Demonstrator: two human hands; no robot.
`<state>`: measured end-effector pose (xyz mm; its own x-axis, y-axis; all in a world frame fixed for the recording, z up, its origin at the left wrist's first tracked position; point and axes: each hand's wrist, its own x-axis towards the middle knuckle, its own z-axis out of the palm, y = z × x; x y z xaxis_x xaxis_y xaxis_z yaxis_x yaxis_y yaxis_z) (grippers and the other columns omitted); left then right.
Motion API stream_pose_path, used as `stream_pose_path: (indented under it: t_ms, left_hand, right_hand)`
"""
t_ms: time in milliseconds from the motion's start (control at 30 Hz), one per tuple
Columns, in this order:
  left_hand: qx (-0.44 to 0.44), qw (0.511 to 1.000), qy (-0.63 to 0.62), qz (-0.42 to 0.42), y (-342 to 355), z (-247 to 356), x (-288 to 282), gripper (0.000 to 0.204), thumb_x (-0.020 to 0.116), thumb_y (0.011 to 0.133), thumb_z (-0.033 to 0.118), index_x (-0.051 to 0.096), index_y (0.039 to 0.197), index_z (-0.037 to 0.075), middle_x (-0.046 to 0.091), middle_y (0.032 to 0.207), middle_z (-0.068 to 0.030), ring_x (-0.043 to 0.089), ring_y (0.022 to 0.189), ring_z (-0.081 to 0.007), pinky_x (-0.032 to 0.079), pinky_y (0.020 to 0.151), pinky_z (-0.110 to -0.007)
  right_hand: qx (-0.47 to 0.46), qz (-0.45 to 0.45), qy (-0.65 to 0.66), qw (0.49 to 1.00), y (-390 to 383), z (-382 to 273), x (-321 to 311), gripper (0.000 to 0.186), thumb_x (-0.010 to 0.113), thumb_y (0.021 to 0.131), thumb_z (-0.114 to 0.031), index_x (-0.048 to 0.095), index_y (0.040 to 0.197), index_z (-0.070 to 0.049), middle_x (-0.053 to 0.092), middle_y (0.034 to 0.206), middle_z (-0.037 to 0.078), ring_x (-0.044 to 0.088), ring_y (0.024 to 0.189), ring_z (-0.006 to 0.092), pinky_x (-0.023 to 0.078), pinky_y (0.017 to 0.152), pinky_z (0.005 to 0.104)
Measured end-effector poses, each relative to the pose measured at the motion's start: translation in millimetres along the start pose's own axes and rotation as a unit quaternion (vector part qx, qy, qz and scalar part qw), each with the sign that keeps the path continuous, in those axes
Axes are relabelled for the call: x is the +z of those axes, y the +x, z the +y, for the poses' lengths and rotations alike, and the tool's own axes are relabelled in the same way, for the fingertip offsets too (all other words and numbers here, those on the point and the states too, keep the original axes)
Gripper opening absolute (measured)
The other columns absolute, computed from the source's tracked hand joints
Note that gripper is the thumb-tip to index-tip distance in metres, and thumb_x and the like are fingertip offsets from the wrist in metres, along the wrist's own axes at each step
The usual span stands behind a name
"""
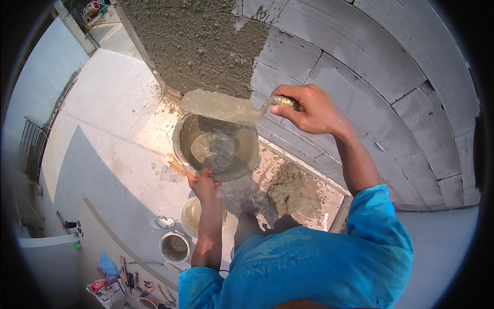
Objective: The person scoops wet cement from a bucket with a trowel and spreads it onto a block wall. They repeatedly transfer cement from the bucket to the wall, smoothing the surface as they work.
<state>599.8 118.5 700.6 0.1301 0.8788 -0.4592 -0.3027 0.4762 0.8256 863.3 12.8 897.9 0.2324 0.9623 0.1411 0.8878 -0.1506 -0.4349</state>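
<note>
My right hand (309,110) is closed round the handle of a mortar-smeared trowel (218,106), whose broad blade is held above the upper rim of a round bucket (246,157). My left hand (203,183) grips the bucket’s lower left rim. Wet grey mortar (216,152) lies inside the bucket. Behind the trowel stands a block wall (350,62), with rough, wet-looking render (190,44) over its left part.
Below the held bucket are a pale pail (189,216), a smaller pail (175,248) and a sandal (162,222). A mortar heap (293,193) lies by my feet. Scattered tools and bags (108,288) lie at lower left, beside a low ledge (110,237).
</note>
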Motion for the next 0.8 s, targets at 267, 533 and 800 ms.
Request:
stream_pose_path:
  t_ms: [267, 533, 800]
  left_hand:
    - [0.081, 0.992, -0.024, -0.089, 19, -38, -34, 0.064, 0.052, 0.076, -0.008, 0.045, 0.139, 0.005, 0.061, 0.114, -0.0132, 0.07, 0.086, -0.0239, 0.066, 0.052, -0.039]
    - [0.117, 0.98, 0.023, -0.157, -43, -15, 38, 0.07, 0.052, 0.078, -0.011, 0.043, 0.147, -0.002, 0.062, 0.128, -0.0121, 0.064, 0.106, -0.0193, 0.051, 0.093, -0.03]
    - [0.286, 0.94, 0.103, -0.154, -90, -28, 70, 0.067, 0.057, 0.086, -0.005, 0.037, 0.15, -0.002, 0.063, 0.128, -0.0155, 0.063, 0.11, -0.0211, 0.047, 0.097, -0.03]
  right_hand:
    - [0.216, 0.237, 0.22, 0.921, 53, 115, -134, 0.035, 0.064, 0.094, -0.038, 0.07, 0.111, -0.008, 0.055, 0.075, -0.002, 0.05, 0.061, 0.0066, 0.039, 0.05, 0.0259]
    - [0.151, -0.157, -0.115, 0.969, -57, 40, -17, 0.044, 0.066, 0.093, -0.038, 0.069, 0.126, -0.009, 0.073, 0.108, 0.021, 0.069, 0.104, 0.0376, 0.053, 0.091, 0.0459]
    - [0.158, -0.045, -0.23, 0.959, -67, 32, 87, 0.026, 0.064, 0.093, -0.032, 0.071, 0.111, -0.014, 0.07, 0.1, 0.012, 0.071, 0.091, 0.0337, 0.057, 0.075, 0.0473]
